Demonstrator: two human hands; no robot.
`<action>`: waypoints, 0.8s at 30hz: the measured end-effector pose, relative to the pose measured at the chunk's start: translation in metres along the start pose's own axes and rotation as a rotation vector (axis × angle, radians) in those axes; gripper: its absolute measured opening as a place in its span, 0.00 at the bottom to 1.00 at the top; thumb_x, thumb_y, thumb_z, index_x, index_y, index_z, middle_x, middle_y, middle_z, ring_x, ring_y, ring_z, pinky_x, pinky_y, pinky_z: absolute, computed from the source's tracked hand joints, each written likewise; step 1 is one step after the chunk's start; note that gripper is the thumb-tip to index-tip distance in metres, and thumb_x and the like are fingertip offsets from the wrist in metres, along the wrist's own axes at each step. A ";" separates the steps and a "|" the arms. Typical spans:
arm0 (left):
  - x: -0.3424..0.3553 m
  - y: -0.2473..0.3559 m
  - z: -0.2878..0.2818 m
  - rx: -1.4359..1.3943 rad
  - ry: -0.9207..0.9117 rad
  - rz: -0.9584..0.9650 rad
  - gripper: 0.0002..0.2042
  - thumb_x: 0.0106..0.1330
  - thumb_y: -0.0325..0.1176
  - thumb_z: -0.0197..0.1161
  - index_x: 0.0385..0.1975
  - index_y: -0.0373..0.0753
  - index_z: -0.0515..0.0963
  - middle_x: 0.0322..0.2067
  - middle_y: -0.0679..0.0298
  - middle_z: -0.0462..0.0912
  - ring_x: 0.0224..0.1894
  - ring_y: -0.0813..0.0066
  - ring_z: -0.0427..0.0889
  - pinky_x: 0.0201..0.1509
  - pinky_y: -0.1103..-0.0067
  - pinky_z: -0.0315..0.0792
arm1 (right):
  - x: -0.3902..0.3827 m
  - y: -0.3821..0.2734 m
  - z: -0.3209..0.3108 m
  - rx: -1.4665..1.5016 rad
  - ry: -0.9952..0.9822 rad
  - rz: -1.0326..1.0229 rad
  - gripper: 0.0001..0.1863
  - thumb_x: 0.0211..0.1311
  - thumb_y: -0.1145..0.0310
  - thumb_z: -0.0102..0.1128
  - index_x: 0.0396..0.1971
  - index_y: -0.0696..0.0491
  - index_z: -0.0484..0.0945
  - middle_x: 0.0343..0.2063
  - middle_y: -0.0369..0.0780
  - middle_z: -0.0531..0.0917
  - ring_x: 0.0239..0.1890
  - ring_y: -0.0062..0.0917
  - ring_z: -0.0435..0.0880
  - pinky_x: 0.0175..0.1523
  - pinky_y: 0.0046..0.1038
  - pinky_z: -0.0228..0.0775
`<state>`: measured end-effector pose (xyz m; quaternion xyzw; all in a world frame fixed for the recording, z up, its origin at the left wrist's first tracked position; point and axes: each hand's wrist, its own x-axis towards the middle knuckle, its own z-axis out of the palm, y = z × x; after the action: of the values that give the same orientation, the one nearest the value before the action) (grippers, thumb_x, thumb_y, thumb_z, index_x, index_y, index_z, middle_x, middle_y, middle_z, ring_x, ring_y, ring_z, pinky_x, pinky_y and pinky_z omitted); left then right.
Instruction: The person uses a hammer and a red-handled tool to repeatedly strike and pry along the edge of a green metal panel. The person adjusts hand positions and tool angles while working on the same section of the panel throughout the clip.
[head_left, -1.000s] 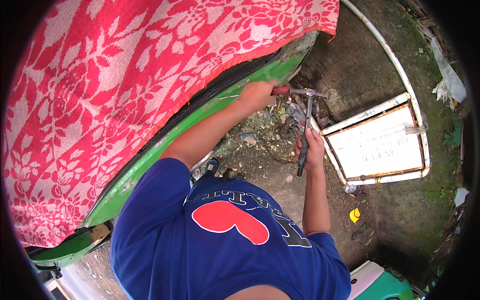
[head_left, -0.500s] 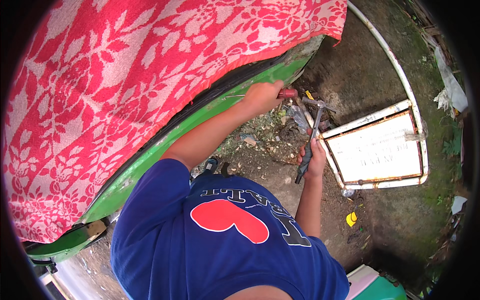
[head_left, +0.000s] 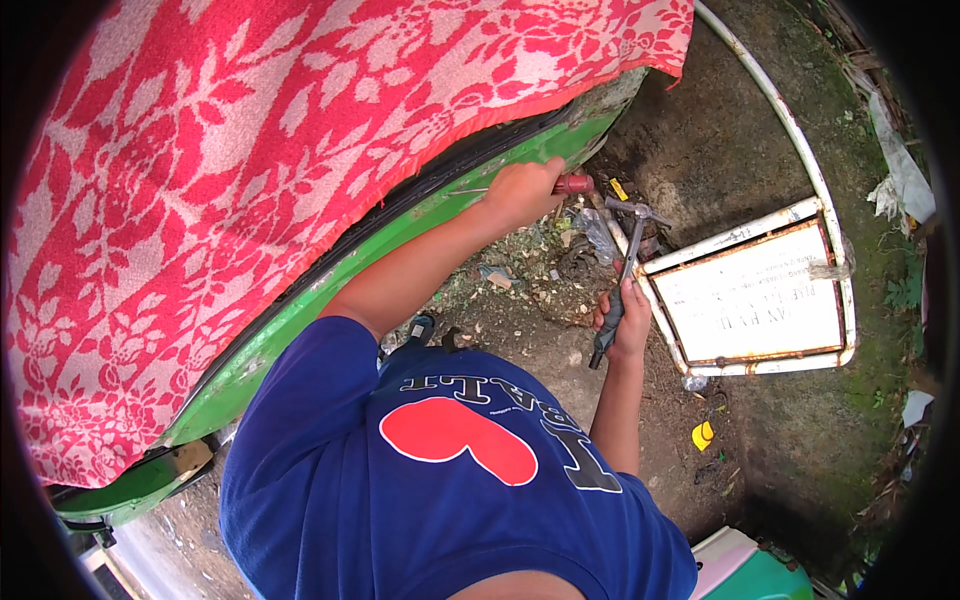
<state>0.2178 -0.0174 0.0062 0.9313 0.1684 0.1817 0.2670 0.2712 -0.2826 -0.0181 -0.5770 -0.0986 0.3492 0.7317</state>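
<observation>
My left hand [head_left: 525, 192] is closed round a screwdriver [head_left: 574, 184] whose red handle end sticks out to the right. Its thin metal shaft points left toward the green painted metal panel [head_left: 430, 208]. Lower and to the right, my right hand [head_left: 627, 318] grips a hammer [head_left: 630, 258] by its dark handle. The metal hammer head is up near the screwdriver's handle end, a small gap apart from it. A red and pink floral cloth [head_left: 300, 130] drapes over the panel, and a black strip [head_left: 400, 185] runs along the cloth's edge. The screwdriver's tip is hard to make out.
To the right stands a white tubular frame [head_left: 790, 115] with a rusty-edged white sign board [head_left: 750, 295]. Dirt and litter, including clear plastic [head_left: 600, 235] and a yellow scrap [head_left: 703, 435], lie on the ground. A green and white object [head_left: 755, 575] sits at the lower right.
</observation>
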 end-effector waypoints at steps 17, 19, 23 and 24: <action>0.001 -0.002 0.001 -0.002 -0.003 0.003 0.14 0.59 0.41 0.65 0.37 0.41 0.72 0.24 0.50 0.82 0.31 0.46 0.82 0.36 0.56 0.73 | -0.001 -0.003 0.000 -0.017 -0.024 -0.020 0.23 0.76 0.57 0.44 0.62 0.54 0.67 0.16 0.36 0.72 0.13 0.20 0.70 0.17 0.21 0.63; 0.001 -0.002 0.000 -0.006 0.001 -0.012 0.14 0.59 0.41 0.65 0.37 0.41 0.72 0.25 0.50 0.82 0.31 0.46 0.82 0.36 0.56 0.73 | -0.002 -0.004 0.002 -0.022 0.006 -0.034 0.22 0.75 0.58 0.46 0.61 0.55 0.69 0.16 0.36 0.72 0.13 0.19 0.71 0.17 0.21 0.63; 0.001 -0.001 -0.002 -0.013 0.003 -0.035 0.14 0.59 0.41 0.65 0.37 0.41 0.72 0.26 0.51 0.82 0.32 0.47 0.82 0.37 0.56 0.73 | -0.009 -0.008 0.013 0.079 0.020 -0.201 0.22 0.74 0.59 0.48 0.60 0.56 0.70 0.16 0.36 0.73 0.12 0.19 0.70 0.17 0.21 0.64; 0.000 0.000 -0.002 -0.014 -0.002 -0.040 0.14 0.59 0.41 0.66 0.37 0.41 0.72 0.26 0.51 0.82 0.32 0.47 0.82 0.37 0.56 0.73 | -0.008 -0.007 0.013 0.103 0.003 -0.246 0.21 0.75 0.59 0.47 0.60 0.57 0.70 0.15 0.36 0.72 0.12 0.18 0.70 0.17 0.21 0.64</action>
<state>0.2172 -0.0165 0.0080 0.9260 0.1853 0.1764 0.2775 0.2610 -0.2776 -0.0057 -0.5229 -0.1497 0.2606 0.7977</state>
